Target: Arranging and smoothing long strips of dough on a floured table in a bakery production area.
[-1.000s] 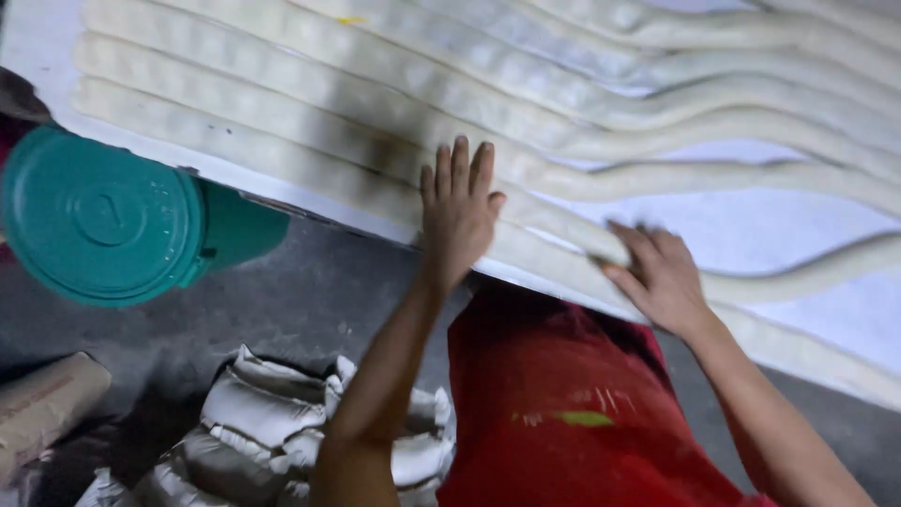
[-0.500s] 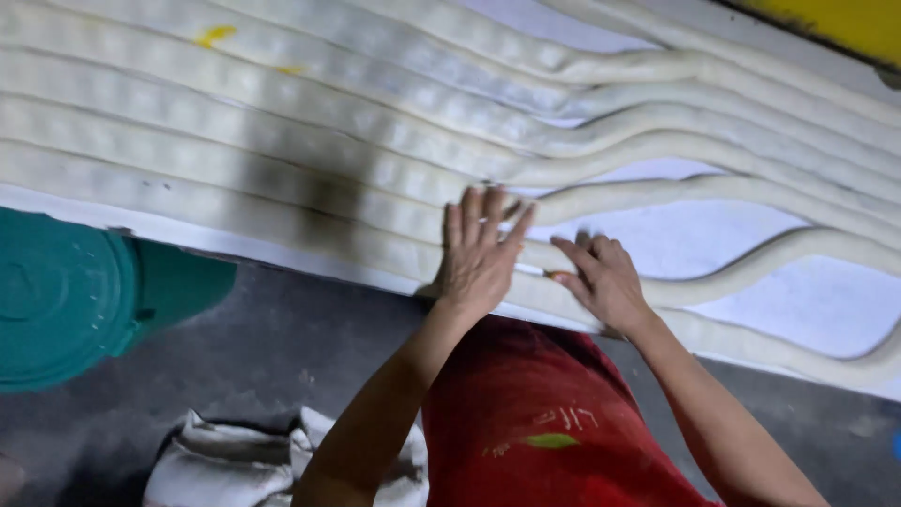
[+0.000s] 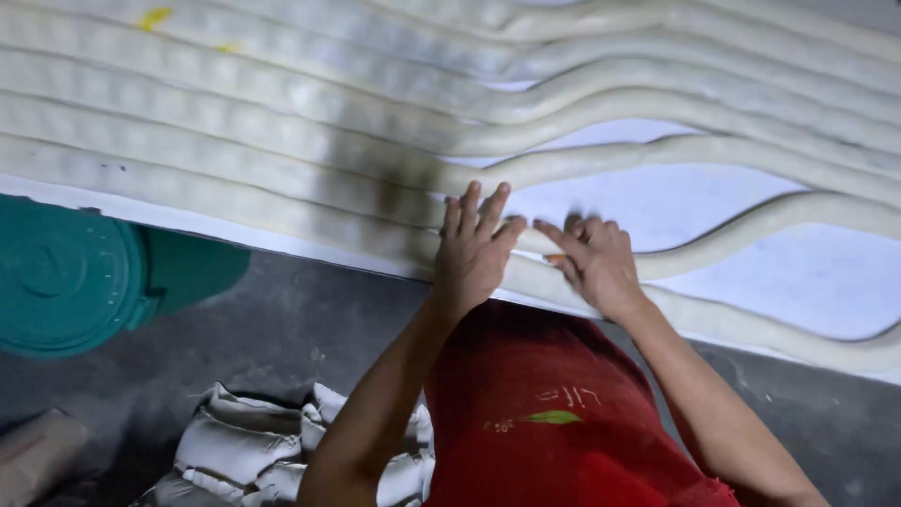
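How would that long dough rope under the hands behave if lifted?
The dough rope probably sags and stretches: it lies in soft curves. It likely rolls readily, being round under the left hand and right hand. Its dull surface suggests little slip.

The person is wearing a red shirt (image 3: 554,413) bearing a small green leaf-shaped mark and faint pale lettering; both forearms are showing bare, without sleeves.

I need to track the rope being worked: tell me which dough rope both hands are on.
The nearest dough rope along the table's front edge: left hand and right hand press it; the others lie untouched farther back.
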